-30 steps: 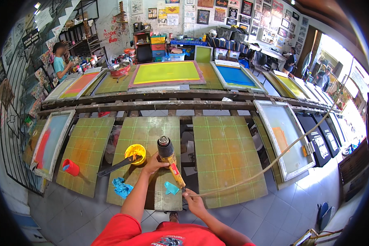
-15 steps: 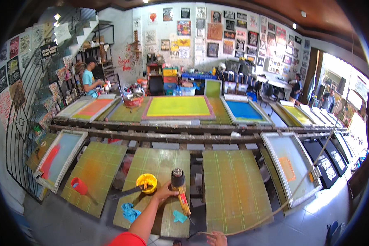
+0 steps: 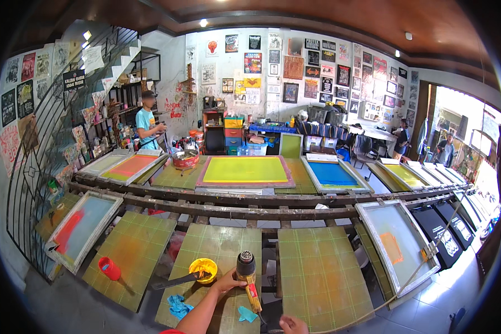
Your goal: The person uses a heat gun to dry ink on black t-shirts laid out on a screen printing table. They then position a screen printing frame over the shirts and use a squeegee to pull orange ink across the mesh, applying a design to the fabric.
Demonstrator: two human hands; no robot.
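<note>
My left hand [image 3: 227, 283] is closed around the side of a heat gun [image 3: 249, 286] with a black nozzle and yellow handle. The gun's nozzle points upward above an olive board [image 3: 222, 245] with green grid lines. To the hand's left stands a yellow tub [image 3: 204, 270] of orange-yellow ink, a dark spatula [image 3: 175, 280] leaning across it. Crumpled blue cloths lie close by, one [image 3: 179, 306] left of my forearm and a smaller one [image 3: 247, 314] below the gun. At the lower edge, my right hand [image 3: 293, 324] is partly cut off, its fingers curled; what they hold is hidden.
A red cup [image 3: 109, 268] sits on the left board. Framed screens lean at left [image 3: 86, 231] and right [image 3: 398, 239]. A cord [image 3: 367, 315] sweeps along the right side. Beyond the dark rails, a yellow screen [image 3: 245, 170] lies on the far table; a person [image 3: 147, 122] stands behind.
My view has tilted up, so the boards sit lower in the picture. The right hand's fingers look more curled. My left hand stays on the heat gun.
</note>
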